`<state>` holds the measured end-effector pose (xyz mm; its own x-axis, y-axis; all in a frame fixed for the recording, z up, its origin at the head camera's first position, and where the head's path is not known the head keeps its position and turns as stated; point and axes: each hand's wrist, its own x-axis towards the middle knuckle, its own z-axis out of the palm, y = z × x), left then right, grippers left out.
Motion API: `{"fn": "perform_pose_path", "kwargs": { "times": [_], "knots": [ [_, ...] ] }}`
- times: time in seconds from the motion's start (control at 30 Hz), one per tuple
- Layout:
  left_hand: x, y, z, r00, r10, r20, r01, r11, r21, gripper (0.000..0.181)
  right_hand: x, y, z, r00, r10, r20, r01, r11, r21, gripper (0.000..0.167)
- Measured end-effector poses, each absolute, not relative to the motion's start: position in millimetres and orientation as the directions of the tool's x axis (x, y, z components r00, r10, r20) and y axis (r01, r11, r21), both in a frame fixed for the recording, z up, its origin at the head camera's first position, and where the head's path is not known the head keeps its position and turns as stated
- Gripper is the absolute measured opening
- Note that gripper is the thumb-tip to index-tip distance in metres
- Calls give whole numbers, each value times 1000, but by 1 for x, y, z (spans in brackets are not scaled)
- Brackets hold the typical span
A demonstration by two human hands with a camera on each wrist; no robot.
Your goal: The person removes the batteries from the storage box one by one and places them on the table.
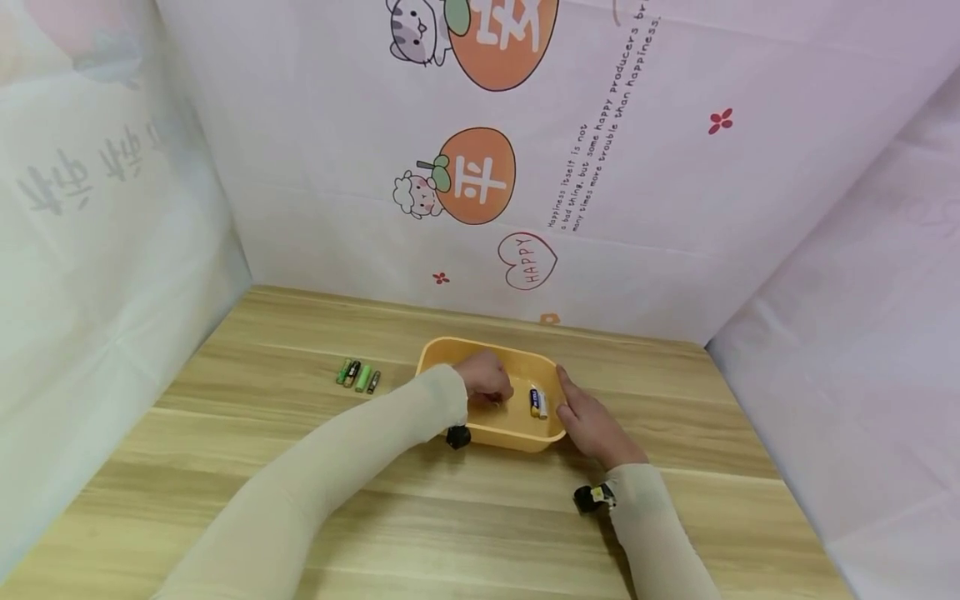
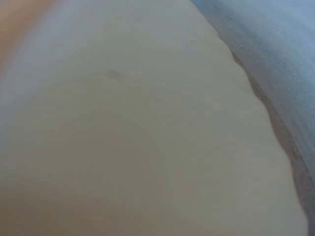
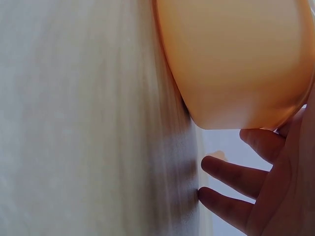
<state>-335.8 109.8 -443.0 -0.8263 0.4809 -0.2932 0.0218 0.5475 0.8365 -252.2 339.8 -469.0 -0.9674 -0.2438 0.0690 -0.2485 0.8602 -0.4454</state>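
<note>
A yellow-orange plastic basin (image 1: 480,433) stands on the wooden table. My left hand (image 1: 485,377) reaches down inside it with bent fingers; the fingertips are mostly hidden, so whether they pinch something is unclear. To the right of that hand, two batteries (image 1: 538,404) lie side by side on the basin floor, one blue and yellow, one whitish. My right hand (image 1: 596,425) holds the basin's right end at the rim. In the right wrist view, several fingers (image 3: 236,174) spread out beside the basin's outer wall (image 3: 236,69). A pale sleeve fills most of the left wrist view.
Several batteries (image 1: 359,377), green and dark, lie in a row on the table left of the basin. A printed white cloth (image 1: 637,275) hangs behind the table's back edge, with more cloth at both sides. Bare wood (image 1: 450,525) shows in front of the basin.
</note>
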Motion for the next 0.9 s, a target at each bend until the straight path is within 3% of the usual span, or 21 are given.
{"fn": "perform_pose_path", "kwargs": {
  "times": [0.17, 0.3, 0.4, 0.6, 0.9],
  "knots": [
    [-331, 102, -437, -803, 522, -289, 12, 498, 867, 25, -252, 339, -468, -966, -251, 70, -255, 856, -450, 62],
    [-330, 97, -431, -772, 559, -303, -35, 438, 898, 3, -252, 339, -467, -966, -248, 68, -251, 855, -455, 62],
    [-331, 95, -429, -744, 586, -321, -84, 394, 915, 17, -252, 339, -467, -967, -247, 67, -249, 851, -461, 62],
    [-332, 89, -430, -719, 601, -348, -147, 358, 922, 17, -251, 338, -469, -963, -261, 62, -260, 850, -458, 62],
    [-331, 76, -425, -712, 605, -358, -201, 313, 928, 35, -251, 337, -468, -964, -256, 65, -257, 854, -452, 61]
  ]
}}
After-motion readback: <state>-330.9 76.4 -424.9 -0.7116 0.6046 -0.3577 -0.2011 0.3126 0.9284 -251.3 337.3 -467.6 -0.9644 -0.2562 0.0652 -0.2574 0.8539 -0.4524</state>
